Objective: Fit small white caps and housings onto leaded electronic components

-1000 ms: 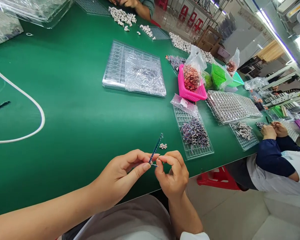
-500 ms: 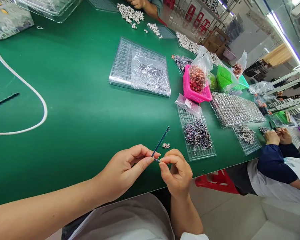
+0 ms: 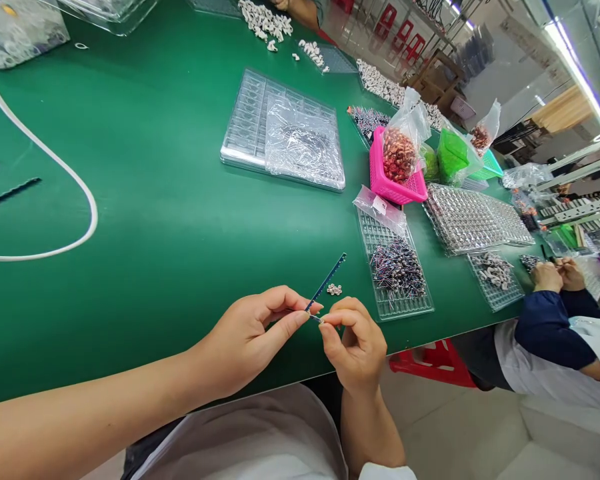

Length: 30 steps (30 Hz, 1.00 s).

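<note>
My left hand [image 3: 260,337] is closed in a pinch on a thin dark blue strip [image 3: 329,279] with a notched edge. The strip slants up and to the right from the fingertips. My right hand [image 3: 355,343] pinches the end of a small thin piece [image 3: 316,318] that spans the short gap between both hands; its kind is too small to tell. Just beyond my fingertips lies a little cluster of small whitish round parts [image 3: 335,289]. To the right, a clear ridged tray [image 3: 387,308] bears a heap of thin-leaded components [image 3: 399,268].
Stacked clear trays [image 3: 245,113] with a plastic bag [image 3: 303,143] lie ahead. Beyond the component tray stands a pink basket [image 3: 400,193]. A white cord [image 3: 75,177] curves at left near another dark strip [image 3: 13,193]. A co-worker's hands [image 3: 557,275] work at right.
The view has shifted slightly. Both hands keep their pinches in nearly the same place, and the blue strip leans a little further right.
</note>
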### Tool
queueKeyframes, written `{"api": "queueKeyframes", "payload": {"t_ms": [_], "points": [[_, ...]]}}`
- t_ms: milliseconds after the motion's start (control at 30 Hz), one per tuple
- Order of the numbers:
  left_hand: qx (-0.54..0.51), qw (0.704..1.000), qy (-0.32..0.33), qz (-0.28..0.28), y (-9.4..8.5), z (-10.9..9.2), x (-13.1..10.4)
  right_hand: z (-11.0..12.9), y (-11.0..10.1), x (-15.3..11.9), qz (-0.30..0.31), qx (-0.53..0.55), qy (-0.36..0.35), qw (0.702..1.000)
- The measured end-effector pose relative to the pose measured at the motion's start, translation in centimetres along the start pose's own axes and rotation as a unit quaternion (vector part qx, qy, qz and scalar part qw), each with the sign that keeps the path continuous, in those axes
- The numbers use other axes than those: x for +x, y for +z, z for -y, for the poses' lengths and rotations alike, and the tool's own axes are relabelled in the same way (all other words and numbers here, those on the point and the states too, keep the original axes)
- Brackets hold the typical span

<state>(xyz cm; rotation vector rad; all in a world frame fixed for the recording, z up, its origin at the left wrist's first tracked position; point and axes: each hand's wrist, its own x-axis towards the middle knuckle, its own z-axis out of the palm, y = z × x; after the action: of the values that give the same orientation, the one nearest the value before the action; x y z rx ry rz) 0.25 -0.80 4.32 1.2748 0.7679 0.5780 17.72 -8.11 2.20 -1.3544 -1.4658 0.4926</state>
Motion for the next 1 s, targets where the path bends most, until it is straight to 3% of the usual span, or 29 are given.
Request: {"api": "queueKeyframes", "payload": {"t_ms": [633,1000], "points": [[0.098,0.995,0.010,0.000,-0.35,-0.01,0.20,-0.11,-0.16,0.00,0.025,0.013,0.018,0.999],[0.015,0.998,-0.057,-0.008,-0.56,-0.06,0.35,-0.14,-0.25,-0.06,0.045,0.056,0.035,0.997]]}}
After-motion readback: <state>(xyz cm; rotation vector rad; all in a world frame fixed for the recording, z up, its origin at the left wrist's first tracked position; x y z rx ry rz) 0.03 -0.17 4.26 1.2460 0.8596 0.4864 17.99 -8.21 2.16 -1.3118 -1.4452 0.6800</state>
